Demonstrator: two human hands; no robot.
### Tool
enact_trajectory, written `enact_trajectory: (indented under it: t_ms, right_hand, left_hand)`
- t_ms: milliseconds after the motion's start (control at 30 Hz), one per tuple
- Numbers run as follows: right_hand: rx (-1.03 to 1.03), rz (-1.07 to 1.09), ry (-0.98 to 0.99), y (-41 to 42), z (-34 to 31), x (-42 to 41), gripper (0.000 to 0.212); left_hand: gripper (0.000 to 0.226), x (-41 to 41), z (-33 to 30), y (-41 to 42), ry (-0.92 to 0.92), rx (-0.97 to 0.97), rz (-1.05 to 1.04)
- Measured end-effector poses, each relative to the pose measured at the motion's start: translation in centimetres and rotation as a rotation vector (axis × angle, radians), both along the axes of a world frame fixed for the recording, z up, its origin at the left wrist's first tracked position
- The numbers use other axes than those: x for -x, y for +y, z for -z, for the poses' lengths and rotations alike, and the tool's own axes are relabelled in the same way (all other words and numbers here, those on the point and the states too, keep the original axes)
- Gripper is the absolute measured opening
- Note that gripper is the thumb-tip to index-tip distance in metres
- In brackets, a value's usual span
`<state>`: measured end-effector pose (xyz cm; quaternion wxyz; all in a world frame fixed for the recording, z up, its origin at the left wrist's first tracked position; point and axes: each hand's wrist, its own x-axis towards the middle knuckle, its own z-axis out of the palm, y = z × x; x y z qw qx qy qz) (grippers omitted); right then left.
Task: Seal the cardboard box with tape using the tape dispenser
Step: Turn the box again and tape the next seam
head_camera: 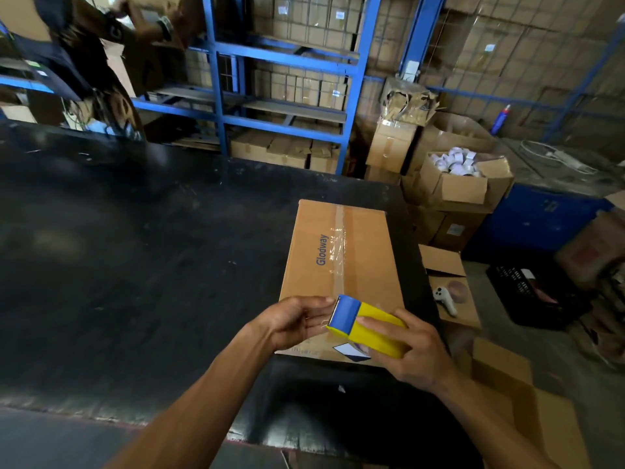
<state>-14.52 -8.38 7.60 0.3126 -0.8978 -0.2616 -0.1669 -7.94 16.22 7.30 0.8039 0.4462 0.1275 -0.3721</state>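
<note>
One box [341,275] lies flat on the black table [135,248], near its right edge, long side running away from the person. A strip of clear tape [340,245] already covers the centre seam, wrinkled about halfway along. The dispenser [367,328], blue at the head and yellow behind, is held over the box's near end. The right hand [411,353] is wrapped firmly around the yellow body; the left hand [297,319] is at the blue head, fingertips pinched together there, seemingly on the loose tape end, though the film is too clear to be sure.

By my reading the near end is about to be taped or the strip finished off. The loose end could fold back and stick to itself or to the fingers if it goes slack. Pulling at an angle would lay the strip off the seam or add more creases like the ones mid-box. The fingers are close to the cutter at the head, so a slip could nick them.

Left of the box the table is wide and bare, giving plenty of room to slide or turn it. To the right the table ends just past the box, with open cartons [449,286] on the floor below; a hard push that way could tip it off.
</note>
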Motion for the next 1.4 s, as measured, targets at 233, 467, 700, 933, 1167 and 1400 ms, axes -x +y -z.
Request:
enact_trajectory:
  t_ms: [233, 467, 700, 933, 1167, 1400]
  right_hand:
    - [0.063, -0.001, 0.066, 0.3, 0.1, 0.3, 0.053]
    - [0.241, 0.049, 0.090, -2.6, -1.6, -0.9, 0.058]
    - [0.508, -0.045, 0.086, -3.1, -0.6, -1.8, 0.067]
    - [0.703, -0.042, 0.143, -2.2, 0.2, -3.1, 0.054]
    - [0.810, -0.003, 0.185, -1.2, 0.3, -4.0, 0.052]
    - [0.853, 0.024, 0.223, -0.8, 0.7, -4.5, 0.054]
  left_hand:
    - [0.036, -0.2, 0.2, -0.2, -0.158, -0.245, -0.061]
    - [0.040, -1.2, 0.3, 2.3, -0.249, -0.437, -0.247]
    - [0.045, 1.0, 4.7, 3.2, -0.490, -0.685, -0.396]
    - [0.046, 2.0, 7.3, 2.4, -0.470, -0.855, -0.515]
    - [0.041, 1.3, 7.8, 1.8, -0.476, -0.912, -0.541]
    - [0.039, 0.8, 9.4, 1.3, -0.528, -0.959, -0.584]
